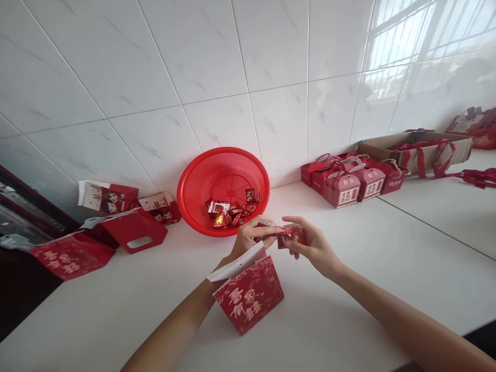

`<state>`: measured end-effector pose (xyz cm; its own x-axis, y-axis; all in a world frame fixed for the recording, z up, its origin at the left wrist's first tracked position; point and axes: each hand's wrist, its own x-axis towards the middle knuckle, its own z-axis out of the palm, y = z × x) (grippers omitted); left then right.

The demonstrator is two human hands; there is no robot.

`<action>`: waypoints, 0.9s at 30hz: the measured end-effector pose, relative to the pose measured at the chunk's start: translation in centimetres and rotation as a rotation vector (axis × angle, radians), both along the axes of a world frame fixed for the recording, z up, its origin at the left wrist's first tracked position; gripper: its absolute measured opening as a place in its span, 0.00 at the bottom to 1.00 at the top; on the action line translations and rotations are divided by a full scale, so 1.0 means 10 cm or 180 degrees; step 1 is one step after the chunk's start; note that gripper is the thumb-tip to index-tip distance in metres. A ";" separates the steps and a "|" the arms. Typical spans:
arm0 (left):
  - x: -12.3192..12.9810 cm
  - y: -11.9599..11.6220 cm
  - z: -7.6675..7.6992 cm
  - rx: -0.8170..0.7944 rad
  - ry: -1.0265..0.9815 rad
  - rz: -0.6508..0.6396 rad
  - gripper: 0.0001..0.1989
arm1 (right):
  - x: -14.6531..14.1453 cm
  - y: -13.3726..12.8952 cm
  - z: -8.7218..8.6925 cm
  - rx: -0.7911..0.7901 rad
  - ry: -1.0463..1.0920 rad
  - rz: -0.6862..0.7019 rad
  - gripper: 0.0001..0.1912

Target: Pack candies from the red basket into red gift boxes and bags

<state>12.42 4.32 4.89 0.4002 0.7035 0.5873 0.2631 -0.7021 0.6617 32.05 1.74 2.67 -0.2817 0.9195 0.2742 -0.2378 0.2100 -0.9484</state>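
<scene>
My left hand (251, 233) is closed around small wrapped candies, one with a white dotted edge. Its fingertips meet a shiny red candy wrapper (285, 232) between the two hands. My right hand (312, 245) has its fingers curled round a small red packet (299, 236); its exact kind is partly hidden. Just in front of my hands stands a red gift box (251, 297) with pale lettering, its white-lined flap up at the top. My left forearm passes behind this box. Beyond the hands, a red plastic basket (223, 151) leans tilted against the wall, holding several wrapped candies (234, 213).
Red gift boxes (141, 230) lie at the left, several with flaps up. Closed handled boxes (343, 188) stand grouped at the right by the wall. Behind them is a cardboard box (426, 155) with red ribbons over its side. A seam crosses the white table (387, 248).
</scene>
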 end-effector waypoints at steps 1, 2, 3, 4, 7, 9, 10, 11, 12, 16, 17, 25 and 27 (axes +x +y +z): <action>0.00 0.00 0.02 -0.0250 -0.0040 -0.0035 0.07 | -0.01 0.00 0.00 -0.0008 -0.0009 -0.0018 0.23; 0.00 0.00 0.04 -0.0564 -0.0083 -0.0079 0.08 | -0.01 0.00 0.00 -0.0033 0.0005 -0.0038 0.21; -0.01 0.00 0.05 -0.0934 -0.0133 -0.0108 0.09 | -0.02 0.00 0.00 -0.0074 0.0035 -0.0060 0.19; -0.01 0.01 0.07 -0.1329 -0.0209 -0.0124 0.11 | -0.03 0.00 0.00 -0.0129 0.0065 -0.0075 0.18; -0.01 0.04 0.13 -0.2349 -0.0755 -0.0251 0.17 | -0.02 0.01 0.02 -0.0338 0.0097 -0.0069 0.18; 0.00 0.06 0.14 -0.2660 -0.1169 -0.0384 0.20 | -0.01 0.02 0.03 -0.0533 0.0139 -0.0004 0.18; 0.00 0.07 0.14 -0.2715 -0.1287 -0.0418 0.21 | 0.00 0.03 0.03 -0.0653 0.0193 0.0043 0.18; 0.00 0.08 0.13 -0.2714 -0.1342 -0.0420 0.21 | 0.01 0.04 0.03 -0.0778 0.0257 0.0093 0.18; 0.00 0.09 0.12 -0.2674 -0.1356 -0.0397 0.22 | 0.01 0.04 0.03 -0.0895 0.0321 0.0143 0.18; 0.00 0.13 0.00 -0.2465 -0.1309 -0.0403 0.32 | 0.04 0.07 0.00 -0.1124 0.0484 0.0301 0.13; 0.01 0.14 -0.02 -0.2394 -0.1284 -0.0417 0.34 | 0.04 0.07 0.00 -0.1130 0.0484 0.0328 0.12; 0.07 0.09 -0.02 -0.2205 -0.0949 -0.0105 0.36 | 0.00 0.05 0.00 -0.1104 0.0463 0.0403 0.18; 0.06 0.08 -0.02 -0.2219 -0.0878 -0.0121 0.31 | 0.00 0.04 0.00 -0.1040 0.0480 0.0399 0.19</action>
